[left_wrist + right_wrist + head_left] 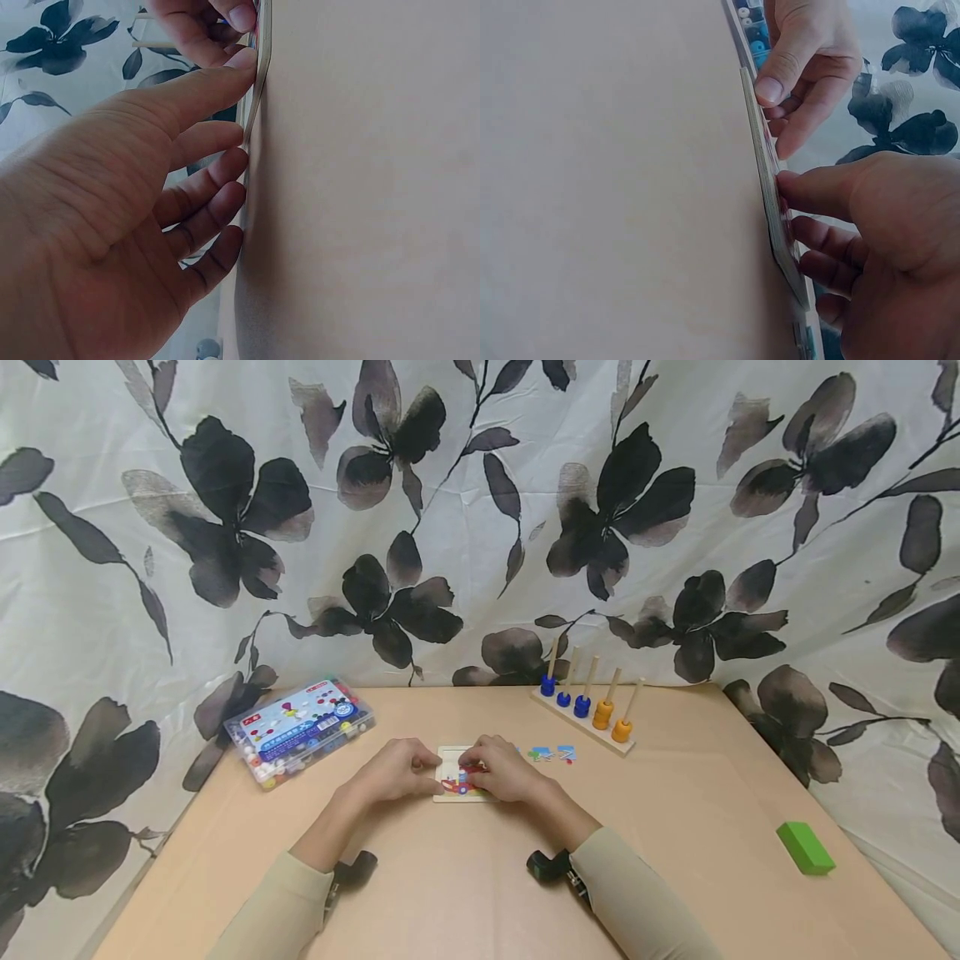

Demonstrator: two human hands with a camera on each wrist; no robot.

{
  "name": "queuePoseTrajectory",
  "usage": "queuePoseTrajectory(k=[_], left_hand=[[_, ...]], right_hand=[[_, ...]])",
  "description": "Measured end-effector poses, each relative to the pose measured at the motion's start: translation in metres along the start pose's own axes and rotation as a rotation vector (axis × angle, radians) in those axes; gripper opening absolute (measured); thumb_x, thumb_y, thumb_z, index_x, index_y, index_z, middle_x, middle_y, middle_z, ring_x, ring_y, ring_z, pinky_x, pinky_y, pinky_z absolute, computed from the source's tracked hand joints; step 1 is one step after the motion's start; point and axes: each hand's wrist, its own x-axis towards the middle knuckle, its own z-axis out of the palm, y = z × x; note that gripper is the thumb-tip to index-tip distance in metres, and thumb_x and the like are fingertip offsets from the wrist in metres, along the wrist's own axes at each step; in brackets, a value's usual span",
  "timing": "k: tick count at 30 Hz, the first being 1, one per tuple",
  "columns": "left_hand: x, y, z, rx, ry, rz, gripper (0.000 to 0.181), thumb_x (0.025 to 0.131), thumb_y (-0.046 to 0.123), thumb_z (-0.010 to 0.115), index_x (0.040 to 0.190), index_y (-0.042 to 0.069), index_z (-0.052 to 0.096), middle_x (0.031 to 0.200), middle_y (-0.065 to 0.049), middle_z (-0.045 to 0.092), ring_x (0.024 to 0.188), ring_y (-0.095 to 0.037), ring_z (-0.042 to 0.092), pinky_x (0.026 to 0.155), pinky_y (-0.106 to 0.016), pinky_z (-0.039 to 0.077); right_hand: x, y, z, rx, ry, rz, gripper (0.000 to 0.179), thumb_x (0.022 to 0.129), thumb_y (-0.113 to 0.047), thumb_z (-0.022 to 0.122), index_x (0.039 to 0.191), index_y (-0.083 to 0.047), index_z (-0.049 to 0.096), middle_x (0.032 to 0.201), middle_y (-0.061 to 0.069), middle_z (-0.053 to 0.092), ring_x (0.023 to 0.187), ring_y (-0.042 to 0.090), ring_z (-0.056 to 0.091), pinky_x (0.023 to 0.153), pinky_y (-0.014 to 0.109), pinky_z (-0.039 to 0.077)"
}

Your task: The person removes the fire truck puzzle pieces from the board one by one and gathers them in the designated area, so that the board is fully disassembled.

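Note:
A small wooden jigsaw puzzle board, with a colourful vehicle picture, lies on the table in front of me. My left hand is at its left side; the thumb touches the board's edge and the other fingers lie loosely extended along it. My right hand is over the board's right part, hiding much of it. Its thumb and index finger pinch a red puzzle piece close on the board. In the right wrist view, the board appears edge-on, with both hands at its face.
Several loose blue and green puzzle pieces lie right of the board. Behind them stands a peg stacker with blue and orange rings. A clear bead box is at the back left. A green block lies at the right.

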Motion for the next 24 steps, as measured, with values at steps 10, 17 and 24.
queuePoseTrajectory(k=[10, 17, 24], left_hand=[[-0.0006, 0.0003, -0.0002, 0.002, 0.006, 0.008, 0.046, 0.077, 0.034, 0.093, 0.113, 0.009, 0.081, 0.109, -0.003, 0.077, 0.101, -0.019, 0.069, 0.092, -0.043, 0.056], [-0.0001, 0.0005, 0.0007, 0.002, 0.011, -0.006, 0.047, 0.076, 0.035, 0.094, 0.114, 0.009, 0.081, 0.110, -0.003, 0.077, 0.101, -0.019, 0.069, 0.092, -0.043, 0.056], [-0.0001, -0.0004, 0.0010, 0.009, 0.013, -0.020, 0.047, 0.076, 0.034, 0.094, 0.114, 0.010, 0.081, 0.110, -0.003, 0.077, 0.102, -0.017, 0.069, 0.092, -0.041, 0.056]], right_hand=[[0.0015, 0.0034, 0.0023, 0.038, 0.005, 0.011, 0.022, 0.097, -0.014, 0.073, 0.119, -0.013, 0.076, 0.114, 0.003, 0.064, 0.109, 0.022, 0.048, 0.091, 0.041, 0.032], [0.0018, 0.0040, 0.0032, 0.075, 0.015, 0.025, 0.020, 0.097, -0.014, 0.073, 0.117, -0.014, 0.075, 0.113, 0.003, 0.064, 0.111, 0.022, 0.048, 0.093, 0.043, 0.032], [0.0018, 0.0047, 0.0042, 0.082, 0.032, 0.014, 0.019, 0.095, -0.013, 0.074, 0.114, -0.014, 0.075, 0.111, 0.002, 0.063, 0.110, 0.022, 0.047, 0.091, 0.043, 0.032]])
